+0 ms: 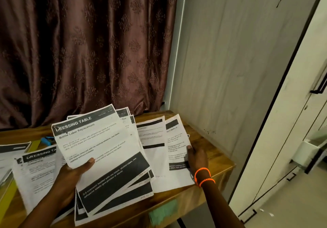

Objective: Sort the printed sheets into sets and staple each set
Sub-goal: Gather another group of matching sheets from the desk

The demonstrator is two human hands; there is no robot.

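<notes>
On the wooden counter point(208, 139) by the curtain point(85, 47), the sorting is under way but looks far from finished. The left hand point(70, 173) holds a fanned bundle of printed sheets point(104, 158) lifted off the surface, thumb clamped across the top page headed "DRESSING TABLE" and the fingers hidden beneath, so the bundle is pinched between them. The right hand point(197, 157), with orange bands point(203, 176) on its wrist, lies on a single sheet point(177, 148) near the counter's right edge, thumb pressing down on it; I cannot tell how the other fingers lie. Just beside that sheet sits another pile point(152, 139), partly tucked under the held bundle. To the left, more pages point(35, 171) lie spread and overlapping, another headed "DRESSING TABLE" among them.

A blue object point(46, 141), possibly the stapler, rests at the back of the counter, well apart from both hands. I see no staples in any corner, though that detail may be too small to make out. By my reckoning several piles are started, the held bundle has yet to be dealt out, and all the stapling remains.
</notes>
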